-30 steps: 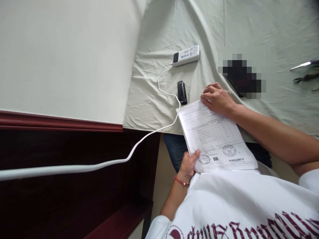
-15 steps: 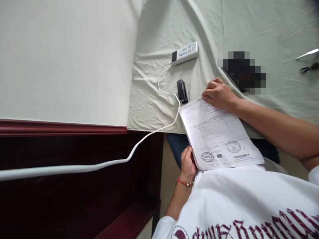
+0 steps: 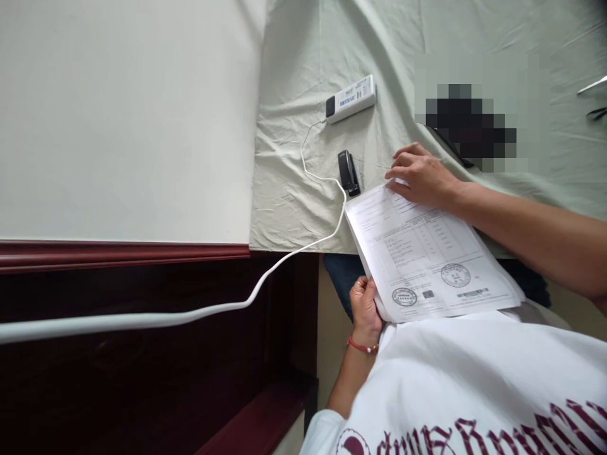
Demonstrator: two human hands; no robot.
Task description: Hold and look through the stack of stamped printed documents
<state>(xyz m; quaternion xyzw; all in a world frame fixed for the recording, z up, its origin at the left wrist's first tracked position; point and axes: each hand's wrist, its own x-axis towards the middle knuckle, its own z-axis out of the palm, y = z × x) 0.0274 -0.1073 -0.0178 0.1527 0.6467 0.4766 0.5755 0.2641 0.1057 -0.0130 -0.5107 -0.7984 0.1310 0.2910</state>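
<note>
Printed paper sheets (image 3: 422, 253) with two round stamps lie in a stack, slanting from the table edge toward my lap. My left hand (image 3: 366, 308), with a red bracelet at the wrist, is closed on their lower left edge, thumb on top. At the upper edge my right hand (image 3: 422, 175) has its bent fingers and thumb on the papers; the fingertips are partly hidden. Just beyond the upper left corner lies a black stapler (image 3: 349, 172) on the cloth.
A white power bank (image 3: 351, 100) lies farther back, its white cable (image 3: 275, 268) running off to the left. A blurred dark object (image 3: 469, 129) is beyond my right hand. Greenish cloth (image 3: 289, 208) covers the table; a white board-like surface (image 3: 123, 120) with dark red trim borders it.
The view has shifted slightly, so the papers and hands appear a little farther right. The sheets have fanned apart, with under-sheet edges showing at the left and right.
</note>
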